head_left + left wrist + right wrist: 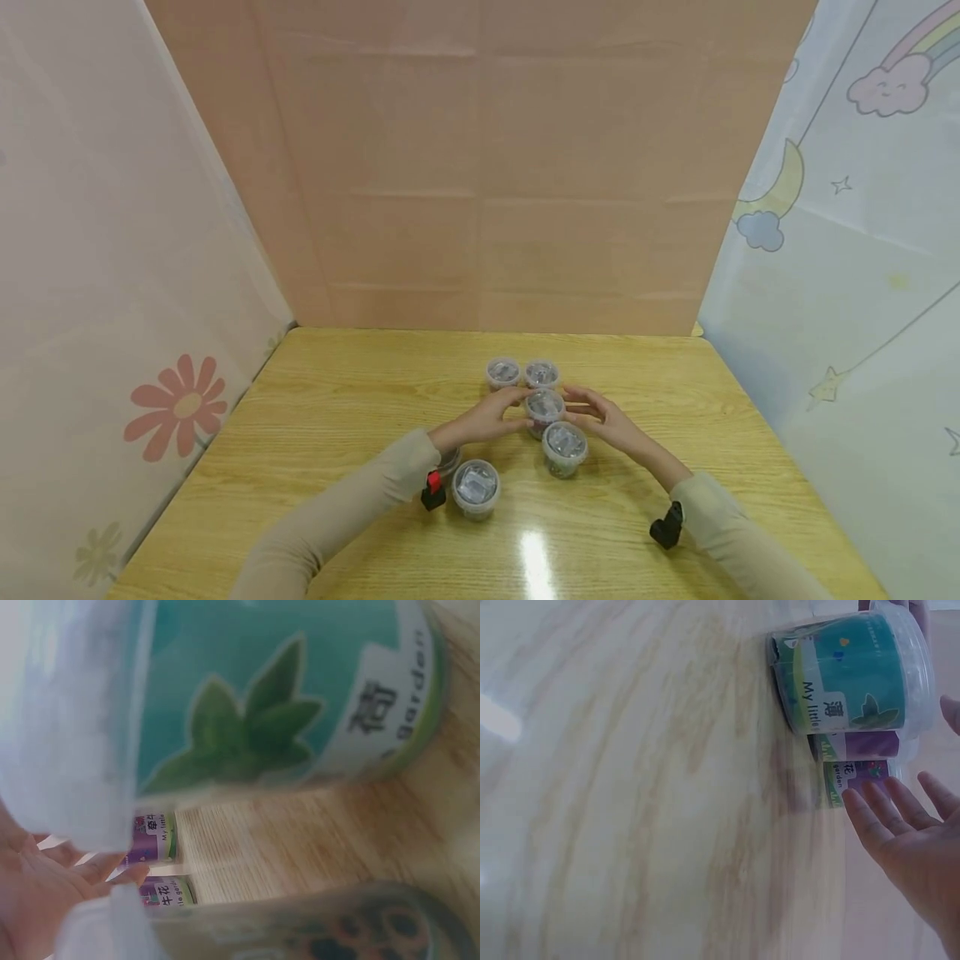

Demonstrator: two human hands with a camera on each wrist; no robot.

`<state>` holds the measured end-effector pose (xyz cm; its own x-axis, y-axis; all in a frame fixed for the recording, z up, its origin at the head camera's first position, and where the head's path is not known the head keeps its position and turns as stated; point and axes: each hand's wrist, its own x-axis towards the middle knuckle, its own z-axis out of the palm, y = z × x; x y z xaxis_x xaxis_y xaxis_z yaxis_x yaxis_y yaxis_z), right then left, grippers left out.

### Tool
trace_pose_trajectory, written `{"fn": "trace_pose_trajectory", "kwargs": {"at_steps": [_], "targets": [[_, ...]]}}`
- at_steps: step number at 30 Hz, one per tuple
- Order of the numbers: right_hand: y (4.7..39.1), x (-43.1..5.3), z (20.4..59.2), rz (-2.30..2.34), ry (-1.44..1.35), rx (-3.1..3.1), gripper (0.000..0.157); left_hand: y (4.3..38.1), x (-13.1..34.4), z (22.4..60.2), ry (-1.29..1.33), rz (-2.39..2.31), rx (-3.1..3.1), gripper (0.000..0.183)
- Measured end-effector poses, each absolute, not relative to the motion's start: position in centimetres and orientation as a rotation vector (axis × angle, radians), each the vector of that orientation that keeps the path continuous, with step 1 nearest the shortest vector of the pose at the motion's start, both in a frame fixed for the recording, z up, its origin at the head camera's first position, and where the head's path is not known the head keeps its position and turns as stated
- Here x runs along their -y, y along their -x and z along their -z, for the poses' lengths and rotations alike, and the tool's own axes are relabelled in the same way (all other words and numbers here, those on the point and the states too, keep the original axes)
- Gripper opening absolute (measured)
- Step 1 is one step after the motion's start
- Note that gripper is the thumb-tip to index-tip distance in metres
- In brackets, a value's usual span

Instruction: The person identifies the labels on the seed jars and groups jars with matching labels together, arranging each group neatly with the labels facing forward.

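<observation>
Small clear-lidded plastic tubs with printed labels stand grouped on the table. One purple-labelled tub (544, 406) is between my hands. My left hand (491, 417) is at its left side, thumb near the front and index finger toward the back of the lid. On the other side my right hand (611, 425) has its fingertips right by the rim; in the right wrist view that hand (922, 832) shows extended, spread fingers. Just in front of the purple tub stands a teal-labelled tub (565, 450), seen large in the right wrist view.
Two more tubs, one back left (502, 373) and one back right (542, 373), stand behind. A tub (476, 487) sits near my left wrist, beside another tub (448, 461) partly hidden by that arm. Around the wooden table (360, 375) rise a pink back panel (480, 167) and patterned side walls.
</observation>
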<state>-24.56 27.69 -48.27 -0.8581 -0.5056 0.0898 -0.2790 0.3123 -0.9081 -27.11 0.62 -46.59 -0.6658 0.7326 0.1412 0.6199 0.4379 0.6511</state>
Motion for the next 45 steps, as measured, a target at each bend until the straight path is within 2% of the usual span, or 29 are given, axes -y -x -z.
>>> {"fn": "trace_pose_trajectory", "kwargs": {"at_steps": [12,18,33,45], "targets": [[23.6,-28.3,48.8,1.547,0.722,-2.332,0.060,26.3,-0.3,46.7,-1.119,-1.108,-2.596,0.047],[23.2,-28.3,49.0,1.533,0.771,-2.293,0.056,26.1,-0.3,47.0,-1.060,-1.147,-2.606,0.040],[22.8,-28.6,49.3,1.534,0.824,-2.302,0.050,25.8,-0.5,46.7,-1.167,-1.167,-2.530,0.026],[22.7,-28.4,49.3,1.505,0.815,-2.317,0.048,24.9,-1.1,46.5,-1.116,-1.191,-2.406,0.024]]}}
